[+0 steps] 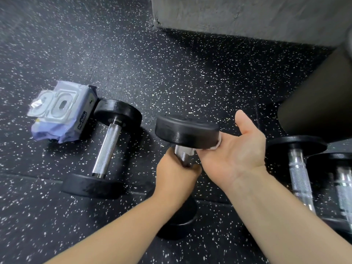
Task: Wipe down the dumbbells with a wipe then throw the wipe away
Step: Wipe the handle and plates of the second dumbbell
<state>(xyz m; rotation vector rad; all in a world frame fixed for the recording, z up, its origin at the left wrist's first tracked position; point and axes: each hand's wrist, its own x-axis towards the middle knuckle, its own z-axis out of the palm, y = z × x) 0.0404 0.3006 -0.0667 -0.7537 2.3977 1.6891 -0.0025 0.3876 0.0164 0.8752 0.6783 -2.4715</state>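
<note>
Dumbbell [187,130] upright: black round heads, metal handle.

Open floor [171,77]: far centre, between lying dumbbell [106,147] and wall [247,14]. Obstacles: wipe pack [62,113] against that dumbbell, left; two dumbbells [299,176] and dark pad [320,103], right.

Dumbbell heads [187,130]: matt black, faintly textured. Handles [106,149]: knurled bright metal. Wipes pack [61,113]: crinkled glossy plastic film. Floor [171,73]: speckled black rubber.
</note>
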